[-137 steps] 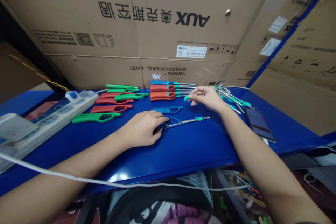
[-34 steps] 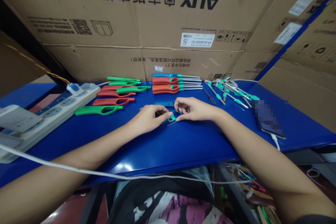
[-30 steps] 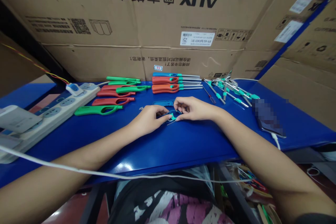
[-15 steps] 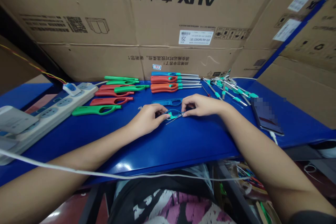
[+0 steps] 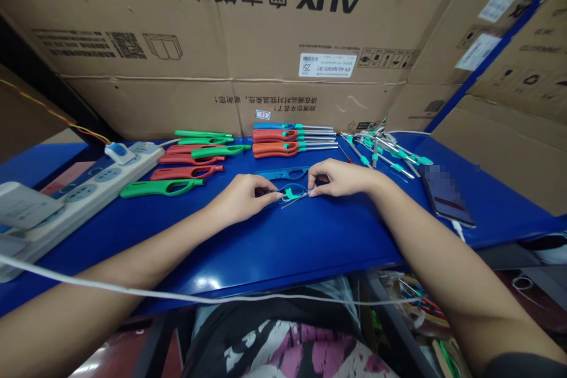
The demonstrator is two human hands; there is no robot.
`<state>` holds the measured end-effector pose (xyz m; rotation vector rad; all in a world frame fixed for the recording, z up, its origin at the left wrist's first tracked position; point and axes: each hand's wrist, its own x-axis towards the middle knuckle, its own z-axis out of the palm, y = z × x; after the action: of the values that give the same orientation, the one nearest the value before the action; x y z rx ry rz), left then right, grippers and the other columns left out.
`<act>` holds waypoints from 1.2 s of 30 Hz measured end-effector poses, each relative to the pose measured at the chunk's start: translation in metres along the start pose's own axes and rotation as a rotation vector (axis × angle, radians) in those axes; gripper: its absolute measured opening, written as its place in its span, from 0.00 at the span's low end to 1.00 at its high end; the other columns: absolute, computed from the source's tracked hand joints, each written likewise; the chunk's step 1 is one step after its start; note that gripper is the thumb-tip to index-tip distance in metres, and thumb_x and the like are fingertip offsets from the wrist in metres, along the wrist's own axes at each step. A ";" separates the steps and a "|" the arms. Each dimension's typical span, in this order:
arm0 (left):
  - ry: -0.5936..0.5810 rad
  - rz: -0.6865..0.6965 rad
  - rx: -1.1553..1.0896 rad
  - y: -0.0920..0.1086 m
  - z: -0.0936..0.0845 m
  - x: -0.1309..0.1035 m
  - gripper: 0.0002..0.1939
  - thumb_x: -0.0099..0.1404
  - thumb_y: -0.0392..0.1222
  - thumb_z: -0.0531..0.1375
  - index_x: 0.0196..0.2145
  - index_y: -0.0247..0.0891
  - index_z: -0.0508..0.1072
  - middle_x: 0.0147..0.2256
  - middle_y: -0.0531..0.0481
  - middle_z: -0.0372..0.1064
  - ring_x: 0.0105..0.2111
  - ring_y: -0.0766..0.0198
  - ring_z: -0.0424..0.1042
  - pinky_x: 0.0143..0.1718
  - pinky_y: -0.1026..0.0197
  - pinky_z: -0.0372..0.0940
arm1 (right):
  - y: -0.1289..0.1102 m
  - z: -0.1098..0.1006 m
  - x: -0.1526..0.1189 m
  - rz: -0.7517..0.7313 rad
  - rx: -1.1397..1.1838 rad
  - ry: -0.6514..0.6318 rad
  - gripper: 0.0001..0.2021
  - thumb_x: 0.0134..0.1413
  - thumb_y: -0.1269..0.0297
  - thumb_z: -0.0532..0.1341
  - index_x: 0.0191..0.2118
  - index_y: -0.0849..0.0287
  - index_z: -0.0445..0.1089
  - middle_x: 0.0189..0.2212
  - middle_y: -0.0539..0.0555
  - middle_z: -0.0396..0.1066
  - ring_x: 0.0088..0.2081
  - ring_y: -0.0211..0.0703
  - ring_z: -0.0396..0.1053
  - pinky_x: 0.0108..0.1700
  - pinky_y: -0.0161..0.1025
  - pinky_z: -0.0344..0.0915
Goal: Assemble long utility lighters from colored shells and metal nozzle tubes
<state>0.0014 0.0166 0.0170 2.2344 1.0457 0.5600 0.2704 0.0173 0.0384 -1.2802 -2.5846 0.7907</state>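
Observation:
In the middle of the blue table, both hands are at a half-assembled long-nosed gas lighter with a teal trigger piece point(image 5: 291, 194) and a thin wire or rod hanging below it. My left hand point(image 5: 243, 196) pinches the lighter's blue handle at its left end, mostly hidden by the fingers. With thumb and fingertips, my right hand point(image 5: 330, 178) grips the metal tube end beside the teal piece. Just behind them lies a blue handle shell point(image 5: 277, 175) on the table.
Green and red lighter shells point(image 5: 162, 188) lie at left near a power strip point(image 5: 91, 192). Finished-looking lighters point(image 5: 277, 150) line up at the back. Metal tubes with teal parts point(image 5: 381, 150) are heaped right, near a phone point(image 5: 447, 195). A white cable point(image 5: 177, 293) crosses in front. Cardboard point(image 5: 248, 59) walls the back.
My left hand has shifted slightly left, so more of the teal piece shows. My right hand keeps its pinch. The whole view has moved a little.

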 end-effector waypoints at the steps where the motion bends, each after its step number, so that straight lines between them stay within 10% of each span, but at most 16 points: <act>1: 0.004 -0.012 0.000 0.000 0.001 0.000 0.17 0.62 0.54 0.61 0.34 0.38 0.81 0.33 0.49 0.79 0.31 0.60 0.74 0.33 0.61 0.63 | 0.000 0.000 0.000 0.005 0.011 -0.009 0.09 0.53 0.59 0.67 0.35 0.61 0.74 0.31 0.52 0.73 0.29 0.37 0.62 0.33 0.36 0.57; 7: -0.011 -0.088 0.027 -0.002 0.006 0.000 0.16 0.63 0.52 0.60 0.35 0.38 0.80 0.33 0.49 0.78 0.31 0.60 0.73 0.32 0.60 0.62 | -0.004 -0.002 -0.001 -0.003 0.005 -0.024 0.10 0.53 0.58 0.66 0.35 0.60 0.74 0.33 0.52 0.73 0.33 0.39 0.62 0.35 0.37 0.58; 18: 0.038 0.206 0.389 -0.004 0.012 -0.007 0.17 0.72 0.48 0.55 0.53 0.45 0.77 0.39 0.46 0.69 0.39 0.58 0.71 0.39 0.58 0.66 | -0.003 -0.012 -0.009 0.036 0.064 -0.108 0.14 0.49 0.53 0.68 0.35 0.59 0.76 0.32 0.52 0.74 0.34 0.40 0.63 0.36 0.37 0.59; 23: 0.048 0.276 0.456 0.002 0.004 -0.008 0.18 0.74 0.46 0.52 0.53 0.42 0.77 0.43 0.44 0.72 0.44 0.56 0.72 0.44 0.55 0.68 | 0.014 -0.021 -0.008 0.185 0.009 0.321 0.13 0.55 0.54 0.63 0.35 0.60 0.75 0.33 0.54 0.75 0.34 0.41 0.67 0.38 0.38 0.63; 28: -0.079 0.373 0.571 0.011 -0.017 -0.011 0.20 0.71 0.48 0.53 0.55 0.39 0.74 0.48 0.45 0.74 0.47 0.53 0.74 0.48 0.53 0.69 | 0.059 -0.038 -0.021 0.709 -0.282 0.812 0.09 0.54 0.68 0.60 0.38 0.60 0.76 0.40 0.58 0.78 0.41 0.50 0.73 0.45 0.42 0.65; 36: -0.162 0.403 0.636 0.016 -0.020 -0.013 0.19 0.69 0.47 0.56 0.54 0.39 0.73 0.49 0.45 0.74 0.48 0.53 0.74 0.48 0.54 0.69 | 0.097 -0.050 -0.044 1.128 -0.325 0.798 0.15 0.53 0.70 0.60 0.47 0.56 0.77 0.52 0.61 0.73 0.57 0.62 0.66 0.55 0.57 0.64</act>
<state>-0.0098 0.0054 0.0404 3.0265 0.7554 0.2067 0.3831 0.0508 0.0350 -2.4907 -1.2603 -0.1305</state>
